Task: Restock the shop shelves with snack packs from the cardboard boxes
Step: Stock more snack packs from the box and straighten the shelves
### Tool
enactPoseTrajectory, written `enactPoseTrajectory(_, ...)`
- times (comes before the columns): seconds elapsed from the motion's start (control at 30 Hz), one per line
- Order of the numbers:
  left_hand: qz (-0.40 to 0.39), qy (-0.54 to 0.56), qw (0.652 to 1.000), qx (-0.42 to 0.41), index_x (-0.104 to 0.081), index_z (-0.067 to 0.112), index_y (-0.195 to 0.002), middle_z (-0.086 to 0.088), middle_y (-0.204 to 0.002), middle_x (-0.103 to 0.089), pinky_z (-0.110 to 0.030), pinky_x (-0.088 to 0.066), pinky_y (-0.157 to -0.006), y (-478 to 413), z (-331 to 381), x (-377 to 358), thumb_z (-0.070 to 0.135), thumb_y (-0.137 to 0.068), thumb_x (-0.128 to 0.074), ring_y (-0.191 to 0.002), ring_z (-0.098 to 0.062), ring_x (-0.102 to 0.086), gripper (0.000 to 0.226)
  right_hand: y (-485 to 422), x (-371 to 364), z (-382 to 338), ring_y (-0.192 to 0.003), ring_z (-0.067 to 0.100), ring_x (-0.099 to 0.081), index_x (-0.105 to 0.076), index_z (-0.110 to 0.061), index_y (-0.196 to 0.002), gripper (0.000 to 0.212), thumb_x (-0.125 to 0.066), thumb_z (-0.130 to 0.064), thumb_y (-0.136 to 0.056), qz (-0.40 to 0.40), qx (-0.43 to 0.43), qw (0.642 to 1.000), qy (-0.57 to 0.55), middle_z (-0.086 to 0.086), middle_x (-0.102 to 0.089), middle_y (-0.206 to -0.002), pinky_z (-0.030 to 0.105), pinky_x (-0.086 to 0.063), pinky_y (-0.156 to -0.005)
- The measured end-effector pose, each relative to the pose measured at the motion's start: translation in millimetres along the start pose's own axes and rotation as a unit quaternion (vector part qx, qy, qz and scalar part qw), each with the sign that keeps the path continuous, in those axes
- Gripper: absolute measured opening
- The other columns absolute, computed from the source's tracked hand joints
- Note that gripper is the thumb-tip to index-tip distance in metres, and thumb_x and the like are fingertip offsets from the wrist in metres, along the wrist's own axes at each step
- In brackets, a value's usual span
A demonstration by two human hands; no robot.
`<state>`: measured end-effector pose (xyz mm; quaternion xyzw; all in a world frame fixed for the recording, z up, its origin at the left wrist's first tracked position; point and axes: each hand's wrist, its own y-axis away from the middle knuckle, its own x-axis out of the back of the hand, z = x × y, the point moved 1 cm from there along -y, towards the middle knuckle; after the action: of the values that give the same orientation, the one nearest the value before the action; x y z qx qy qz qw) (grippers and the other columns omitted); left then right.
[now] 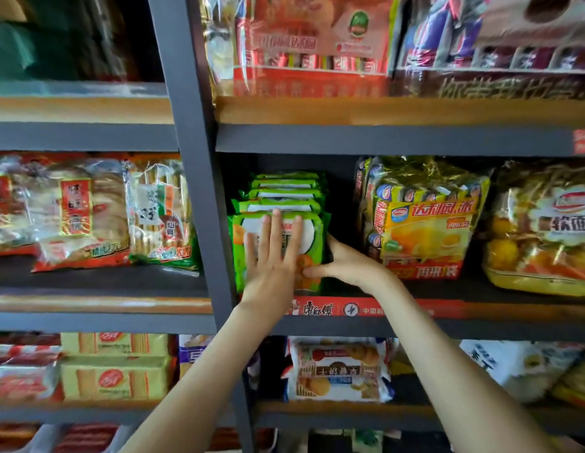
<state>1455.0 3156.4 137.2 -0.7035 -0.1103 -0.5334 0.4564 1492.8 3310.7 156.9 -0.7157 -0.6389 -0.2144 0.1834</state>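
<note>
Head camera view, looking into a bay of shop shelving. A row of green snack packs (284, 191) stands upright, one behind another, at the left end of the middle shelf (480, 310), close beside a dark metal upright (199, 191). The left hand (273, 253) lies flat on the face of the front green pack (312, 237), fingers (277, 223) straight and slightly spread, probably pressing the row back and square. The right hand (348, 266) grips that pack's right edge, thumb across the lower front corner and the other fingers curled behind, probably steadying it upright. To the right, across a dark gap, sit yellow cake bags (425, 230); they and the upright limit sideways room. The bay to the left holds rice cracker bags (78, 210), the shelf above holds red multipacks (310, 44), and the shelf below a biscuit bag (336, 371). No cardboard box is in view.
</note>
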Motion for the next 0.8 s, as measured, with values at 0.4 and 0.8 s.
enactPoseTrajectory(0.4, 0.008, 0.130, 0.992, -0.004, 0.020, 0.031, -0.146, -0.016, -0.154, 0.028, -0.053, 0.015, -0.108, 2.8, -3.7, 7.6, -0.005, -0.081, -0.058, -0.133, -0.034, 0.039, 0.107, 2.7, 10.9, 5.5, -0.142, 0.008, -0.019, 0.000, -0.033, -0.152, 0.109, -0.079, -0.032, -0.076, 0.005, 0.003, 1.000, -0.031, -0.013, -0.016, -0.157, 0.033, -0.023, -0.116)
enactPoseTrajectory(0.8, 0.104, 0.157, 0.982, -0.026, -0.031, 0.012, -0.145, -0.022, -0.155, -0.020, -0.055, -0.032, -0.107, 22.5, -3.6, 29.9, 0.015, -0.087, -0.065, -0.139, -0.045, -0.026, 0.067, 20.3, 6.4, -3.1, -0.146, 0.009, -0.010, 0.003, -0.035, -0.152, 0.107, -0.076, -0.030, -0.079, 0.043, 0.073, 0.996, 0.019, -0.010, -0.005, -0.160, 0.033, -0.018, -0.118)
